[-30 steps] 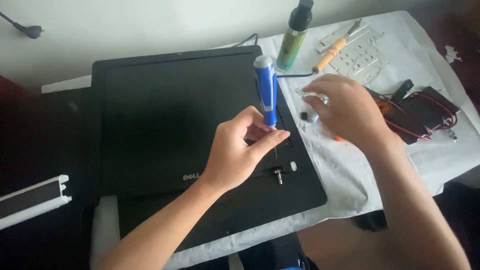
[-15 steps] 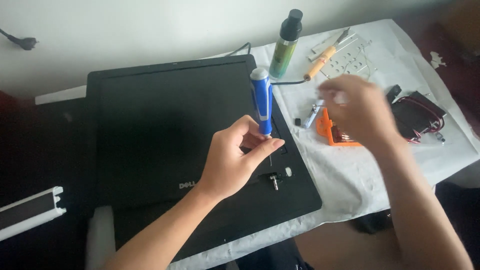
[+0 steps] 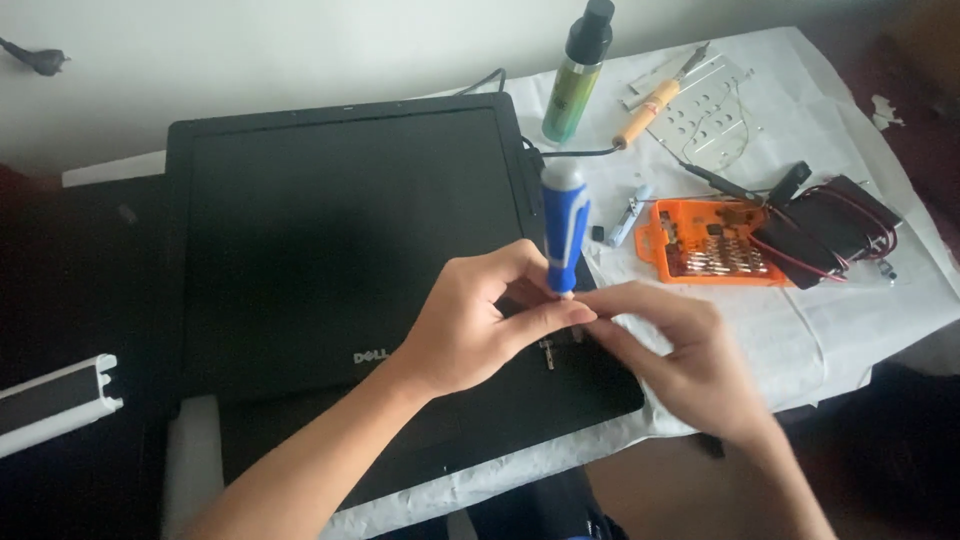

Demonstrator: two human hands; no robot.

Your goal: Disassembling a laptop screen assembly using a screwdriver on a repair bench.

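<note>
My left hand (image 3: 480, 320) grips a blue and white screwdriver (image 3: 563, 225) near its lower end and holds it upright over the right edge of a closed black laptop (image 3: 340, 260). My right hand (image 3: 680, 355) is beside it, its fingertips pinched at the screwdriver's tip where both hands meet. What sits between those fingertips is hidden. A small metal part (image 3: 547, 352) lies on the laptop just below the hands.
An orange bit case (image 3: 710, 240) lies open on the white cloth to the right, with red wires and a black box (image 3: 835, 230) beside it. A spray bottle (image 3: 577, 70), a wooden-handled tool (image 3: 650, 105) and a perforated metal plate (image 3: 715, 105) lie at the back.
My right hand has come back from the orange bit case to the screwdriver's tip. The left hand kept the screwdriver upright in about the same place.
</note>
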